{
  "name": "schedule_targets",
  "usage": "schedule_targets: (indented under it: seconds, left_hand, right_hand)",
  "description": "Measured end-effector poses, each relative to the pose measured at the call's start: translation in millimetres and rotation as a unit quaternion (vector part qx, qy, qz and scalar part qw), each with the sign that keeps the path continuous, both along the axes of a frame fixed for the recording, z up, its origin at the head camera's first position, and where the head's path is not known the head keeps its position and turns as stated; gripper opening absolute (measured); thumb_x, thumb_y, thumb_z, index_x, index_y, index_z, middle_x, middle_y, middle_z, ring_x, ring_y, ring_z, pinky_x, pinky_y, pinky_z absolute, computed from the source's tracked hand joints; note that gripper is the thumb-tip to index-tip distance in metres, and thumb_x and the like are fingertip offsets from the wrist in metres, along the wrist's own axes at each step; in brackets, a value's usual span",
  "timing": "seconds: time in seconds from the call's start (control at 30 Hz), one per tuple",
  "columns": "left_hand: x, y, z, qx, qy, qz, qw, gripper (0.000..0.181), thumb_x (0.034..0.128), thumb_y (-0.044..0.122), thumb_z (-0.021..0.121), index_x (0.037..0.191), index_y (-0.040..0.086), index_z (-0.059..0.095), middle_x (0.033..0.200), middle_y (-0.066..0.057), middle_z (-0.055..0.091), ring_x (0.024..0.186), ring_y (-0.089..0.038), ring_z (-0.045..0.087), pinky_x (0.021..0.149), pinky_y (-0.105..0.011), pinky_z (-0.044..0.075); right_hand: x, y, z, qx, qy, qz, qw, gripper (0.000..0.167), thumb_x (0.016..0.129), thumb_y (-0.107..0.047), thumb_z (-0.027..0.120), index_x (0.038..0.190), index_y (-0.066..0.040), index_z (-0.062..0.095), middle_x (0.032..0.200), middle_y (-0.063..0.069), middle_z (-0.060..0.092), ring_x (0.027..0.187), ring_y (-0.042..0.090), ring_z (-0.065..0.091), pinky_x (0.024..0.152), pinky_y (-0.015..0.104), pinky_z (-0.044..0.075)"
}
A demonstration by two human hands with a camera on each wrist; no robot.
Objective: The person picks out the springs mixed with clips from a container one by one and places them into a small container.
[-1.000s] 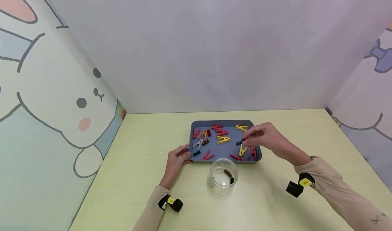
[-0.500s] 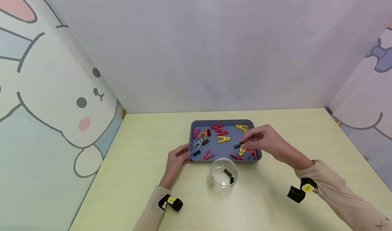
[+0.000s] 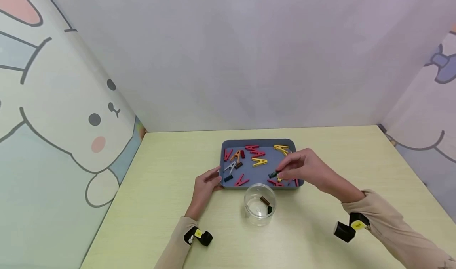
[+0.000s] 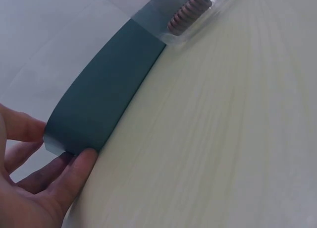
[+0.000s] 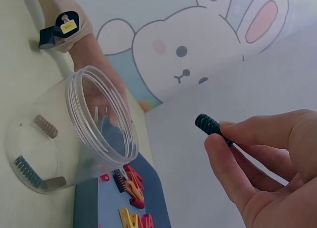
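Thumb and forefinger of my right hand (image 3: pixel 303 168) pinch a dark green coil spring (image 5: pixel 214 128), held above the right part of the grey-blue tray (image 3: pixel 261 188). My left hand (image 3: pixel 206 186) grips the tray's near left corner, its thumb low on the wall in the left wrist view. Inside the tray lie red, yellow, orange and grey plastic clips, such as a yellow clip (image 3: pixel 259 162), and loose springs, among them a dark spring (image 3: pixel 228 178). A clear round jar (image 5: pixel 101 124) stands open in front of the tray. Brown springs (image 5: pixel 45 126) and a green spring (image 5: pixel 27 171) lie in it.
The pale wooden table (image 3: pixel 171 158) meets a plain light wall (image 3: pixel 249 63) at the back. Side panels with cartoon rabbits (image 3: pixel 82 122) stand left and right. Each wrist wears a small black camera (image 3: pixel 343 232).
My right hand has shifted slightly left and toward the jar, carrying the green spring with it. The left hand, tray and jar stay where they were.
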State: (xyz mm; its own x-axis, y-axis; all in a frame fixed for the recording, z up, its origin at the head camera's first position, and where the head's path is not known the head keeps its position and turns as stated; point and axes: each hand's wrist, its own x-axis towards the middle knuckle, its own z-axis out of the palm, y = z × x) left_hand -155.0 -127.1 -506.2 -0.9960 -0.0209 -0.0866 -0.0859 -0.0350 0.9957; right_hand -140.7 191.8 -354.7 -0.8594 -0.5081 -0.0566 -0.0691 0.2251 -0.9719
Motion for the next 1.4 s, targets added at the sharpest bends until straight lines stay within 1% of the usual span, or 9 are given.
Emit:
schedule_targets:
  seconds: [0.1,0.23,0.37,0.57,0.83,1.0,1.07,1.23,1.4]
  left_hand:
    - [0.4,-0.2,0.8,0.001,-0.001,0.000,1.0000,0.039,0.0878,0.000,0.062,0.126,0.006,0.061,0.112,-0.021,0.061,0.081,-0.026,0.066,0.069,-0.035,0.058]
    - [0.8,-0.5,0.8,0.003,0.000,-0.001,1.0000,0.039,0.0877,0.000,0.062,0.127,0.005,0.061,0.112,-0.021,0.061,0.082,-0.026,0.066,0.069,-0.036,0.058]
    - [1.0,-0.6,0.9,0.006,0.001,-0.004,1.0000,0.039,0.0877,0.000,0.062,0.127,0.004,0.061,0.112,-0.022,0.061,0.084,-0.027,0.066,0.070,-0.036,0.058]
    - [0.7,-1.1,0.7,0.004,0.000,-0.005,1.0000,0.039,0.0884,0.001,0.062,0.128,0.004,0.060,0.113,-0.023,0.060,0.084,-0.027,0.066,0.070,-0.035,0.058]
    - [0.0,-2.3,0.7,0.002,-0.004,-0.007,1.0000,0.040,0.0885,0.002,0.062,0.128,0.004,0.059,0.115,-0.023,0.060,0.085,-0.028,0.066,0.071,-0.037,0.058]
    - [-0.7,-2.3,0.3,0.002,-0.005,-0.004,1.0000,0.039,0.0885,0.002,0.062,0.128,0.005,0.060,0.114,-0.021,0.061,0.084,-0.026,0.066,0.070,-0.035,0.058]
    - [-0.7,-2.3,0.2,0.001,-0.001,-0.004,1.0000,0.039,0.0886,0.001,0.062,0.128,0.003,0.060,0.114,-0.023,0.061,0.084,-0.027,0.066,0.069,-0.036,0.058]
    - [-0.8,-2.5,0.0,0.001,0.003,-0.006,1.0000,0.039,0.0882,0.000,0.062,0.127,0.001,0.059,0.114,-0.025,0.060,0.085,-0.030,0.066,0.070,-0.039,0.058]
    - [-1.4,-2.1,0.3,0.003,0.002,-0.006,1.0000,0.039,0.0883,0.000,0.062,0.127,0.002,0.060,0.114,-0.025,0.060,0.085,-0.029,0.066,0.070,-0.038,0.058]
  right_hand:
    - [2.8,-2.2,-0.2,-0.014,-0.006,0.007,0.9999,0.022,0.081,-0.005,0.073,0.096,0.009,0.068,0.092,0.018,0.067,0.083,0.032,0.067,0.077,0.042,0.057]
    - [7.0,-5.6,0.8,-0.015,-0.002,0.014,0.9998,0.022,0.081,-0.005,0.073,0.096,0.009,0.068,0.091,0.019,0.068,0.082,0.031,0.067,0.075,0.041,0.057]
    - [10.2,-9.0,1.8,0.005,0.014,0.019,0.9997,0.019,0.081,-0.007,0.074,0.095,0.005,0.070,0.092,0.019,0.068,0.079,0.030,0.068,0.073,0.041,0.057]
    - [14.3,-13.9,3.5,0.040,0.043,0.024,0.9980,0.015,0.081,-0.010,0.074,0.093,-0.002,0.073,0.093,0.013,0.069,0.075,0.025,0.067,0.070,0.039,0.058]
    - [16.4,-20.2,2.6,0.059,0.073,0.024,0.9953,0.012,0.078,-0.009,0.077,0.089,-0.006,0.074,0.089,0.008,0.069,0.074,0.022,0.066,0.065,0.033,0.057]
    - [17.5,-24.9,1.0,0.072,0.101,0.029,0.9919,0.011,0.078,-0.008,0.077,0.088,-0.009,0.074,0.087,0.003,0.069,0.076,0.018,0.065,0.069,0.031,0.057]
    - [18.6,-27.2,0.7,0.081,0.116,0.031,0.9895,0.010,0.078,-0.007,0.076,0.087,-0.010,0.075,0.086,0.001,0.068,0.075,0.016,0.064,0.069,0.031,0.057]
    - [22.0,-32.5,-0.4,0.086,0.150,0.037,0.9842,0.011,0.077,-0.004,0.076,0.085,-0.012,0.074,0.084,-0.002,0.067,0.074,0.014,0.061,0.067,0.030,0.058]
    - [24.4,-36.9,-2.1,0.092,0.177,0.046,0.9788,0.013,0.077,-0.001,0.076,0.084,-0.012,0.074,0.083,-0.004,0.066,0.074,0.012,0.060,0.065,0.028,0.058]
